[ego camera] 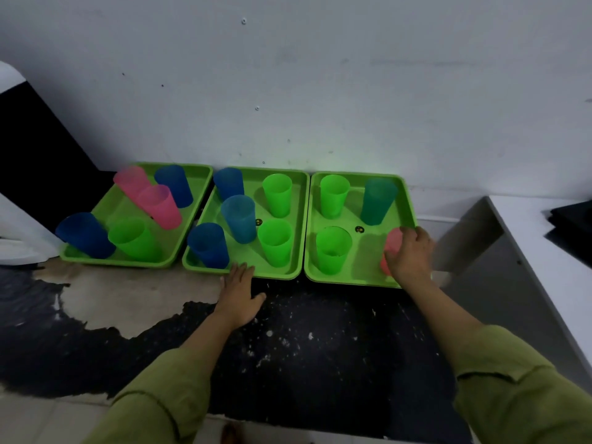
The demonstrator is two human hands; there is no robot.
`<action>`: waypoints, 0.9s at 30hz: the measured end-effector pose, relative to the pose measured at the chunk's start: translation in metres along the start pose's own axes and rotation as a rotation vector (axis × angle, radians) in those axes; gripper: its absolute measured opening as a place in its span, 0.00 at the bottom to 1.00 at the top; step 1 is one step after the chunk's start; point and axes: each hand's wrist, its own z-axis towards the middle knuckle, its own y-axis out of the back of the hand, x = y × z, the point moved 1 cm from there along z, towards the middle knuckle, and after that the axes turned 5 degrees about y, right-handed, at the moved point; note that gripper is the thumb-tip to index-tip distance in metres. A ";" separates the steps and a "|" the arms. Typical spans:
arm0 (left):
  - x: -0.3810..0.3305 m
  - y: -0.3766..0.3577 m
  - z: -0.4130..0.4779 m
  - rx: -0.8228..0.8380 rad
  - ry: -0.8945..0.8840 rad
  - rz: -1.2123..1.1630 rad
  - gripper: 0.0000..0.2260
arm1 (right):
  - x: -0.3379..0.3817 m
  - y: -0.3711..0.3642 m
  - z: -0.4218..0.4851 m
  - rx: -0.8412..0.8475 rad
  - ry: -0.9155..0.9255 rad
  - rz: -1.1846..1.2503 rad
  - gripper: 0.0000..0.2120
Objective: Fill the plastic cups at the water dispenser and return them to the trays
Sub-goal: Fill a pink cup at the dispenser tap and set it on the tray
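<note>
head view — right grip point(411, 251) clamped on pink cup point(394, 240) in right tray point(368, 262); left grip point(238, 294) apart.

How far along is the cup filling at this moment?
Looks done: five cups stand in the left tray, five in the middle tray, three in the right tray; water levels cannot be judged. In hand: the right hand grips a pink cup at that tray's front right corner, while the left hand rests open at the middle tray's front rim. Left: unclear, since filled and empty cups look alike.
</note>
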 end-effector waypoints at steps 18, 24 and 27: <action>0.013 0.032 -0.011 -0.087 -0.189 -0.351 0.24 | 0.100 0.060 -0.022 -0.279 0.320 -0.061 0.28; 0.023 0.082 -0.014 -0.166 -0.373 -0.447 0.22 | 0.170 0.048 -0.046 -0.250 0.367 0.073 0.30; 0.048 0.112 -0.021 -0.156 -0.455 -0.453 0.24 | 0.215 0.029 -0.070 -0.221 0.368 0.113 0.31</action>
